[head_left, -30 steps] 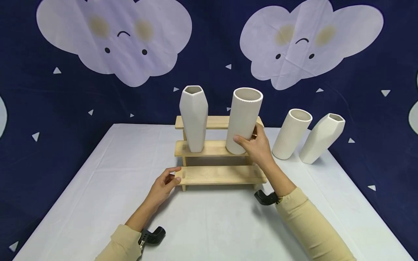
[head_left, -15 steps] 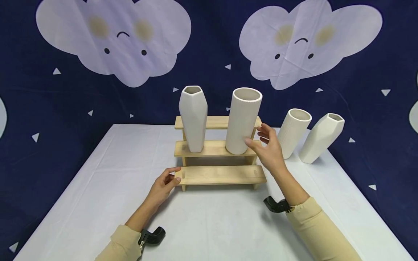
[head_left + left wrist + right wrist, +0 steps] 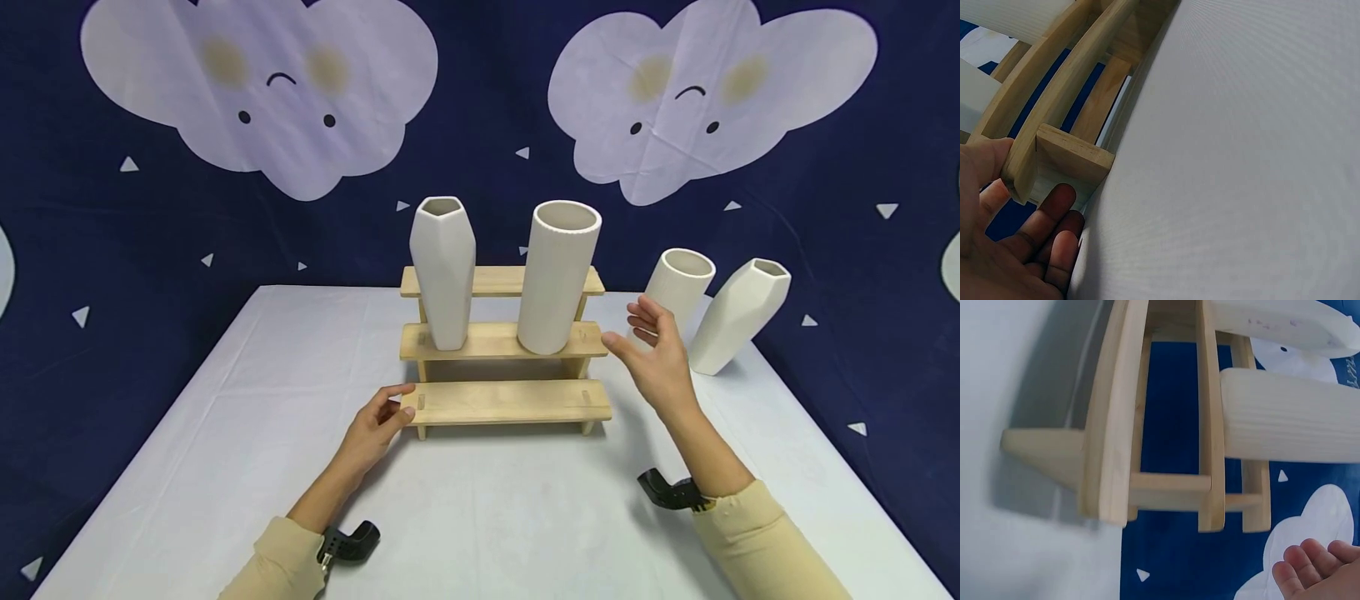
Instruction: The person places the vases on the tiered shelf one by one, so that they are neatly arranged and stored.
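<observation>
Likely rigid yet fragile, the cylindrical vase [image 3: 558, 279] on the middle shelf [image 3: 492, 340] wants a mid-body hold, left hand [image 3: 375, 427] pinching the bottom shelf [image 3: 510, 402] end, right hand [image 3: 663, 367] empty, thumb spread.

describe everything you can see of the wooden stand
The wooden stand looks like pale, plain wood with faint grain. Three narrow shelves with rounded corners step up away from the person, joined by supports near both ends; small rectangular joints show on the lower two. It stands upright on the white tabletop. The middle shelf bears a faceted white vase and a round white vase. The left hand pinches the bottom shelf's left end; the right hand is apart from it.
</observation>
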Demonstrator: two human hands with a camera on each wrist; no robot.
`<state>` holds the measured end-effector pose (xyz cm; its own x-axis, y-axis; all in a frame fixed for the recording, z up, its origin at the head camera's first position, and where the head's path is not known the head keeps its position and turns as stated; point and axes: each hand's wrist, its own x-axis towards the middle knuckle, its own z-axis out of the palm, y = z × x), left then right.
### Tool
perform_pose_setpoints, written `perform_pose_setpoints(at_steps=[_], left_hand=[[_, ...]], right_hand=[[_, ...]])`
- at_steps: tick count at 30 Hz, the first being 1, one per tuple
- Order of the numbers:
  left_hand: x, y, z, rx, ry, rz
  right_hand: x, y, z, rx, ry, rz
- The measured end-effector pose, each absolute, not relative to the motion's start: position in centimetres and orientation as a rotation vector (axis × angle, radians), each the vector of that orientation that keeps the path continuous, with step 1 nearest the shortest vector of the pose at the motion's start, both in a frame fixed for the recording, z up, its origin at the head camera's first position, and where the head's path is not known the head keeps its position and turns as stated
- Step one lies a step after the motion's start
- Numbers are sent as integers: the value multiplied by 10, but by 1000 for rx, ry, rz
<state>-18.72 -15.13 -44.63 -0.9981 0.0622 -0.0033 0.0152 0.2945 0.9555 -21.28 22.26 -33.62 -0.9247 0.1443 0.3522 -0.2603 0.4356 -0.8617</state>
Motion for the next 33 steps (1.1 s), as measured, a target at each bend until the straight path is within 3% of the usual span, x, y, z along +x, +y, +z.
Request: perform_pose_setpoints(at_steps=[33], left_hand=[[-188, -152, -448, 59, 2473, 1850]], right_hand=[[-212, 314, -365, -402, -2293, 1335]])
